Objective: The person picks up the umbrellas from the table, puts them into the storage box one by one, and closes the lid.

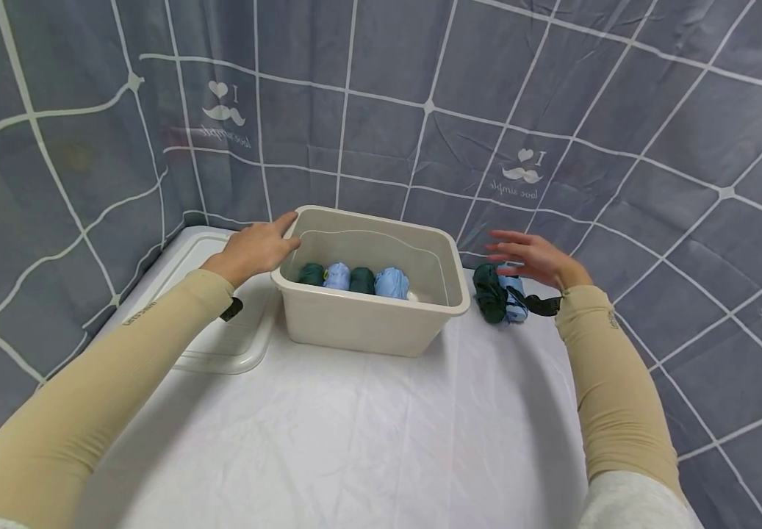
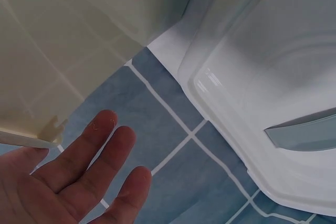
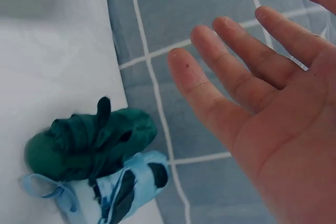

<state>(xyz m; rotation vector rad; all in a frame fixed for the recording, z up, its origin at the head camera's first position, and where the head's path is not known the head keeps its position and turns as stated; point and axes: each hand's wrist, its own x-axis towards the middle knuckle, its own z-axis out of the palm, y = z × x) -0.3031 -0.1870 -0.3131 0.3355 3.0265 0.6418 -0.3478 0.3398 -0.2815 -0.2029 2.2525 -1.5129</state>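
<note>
My left hand (image 1: 255,250) grips the left end of a beige plastic bin (image 1: 361,323), its thumb over the rim. Outside the bin, its other fingers extend nearly straight in the left wrist view. Dark green and light blue rolled fabric bundles lie in a row inside, among them a blue one (image 1: 392,283). To the right, my right hand (image 1: 529,257) hovers with fingers spread and holds nothing. Near it on the table lie a dark green bundle (image 3: 94,142) and a light blue bundle with ties (image 3: 134,184), side by side.
A white plastic lid (image 1: 242,356) lies flat left of the bin, partly behind my left arm. White cloth covers the table (image 1: 354,433). Grey-blue curtain (image 1: 387,110) with white grid lines hangs behind and along both sides.
</note>
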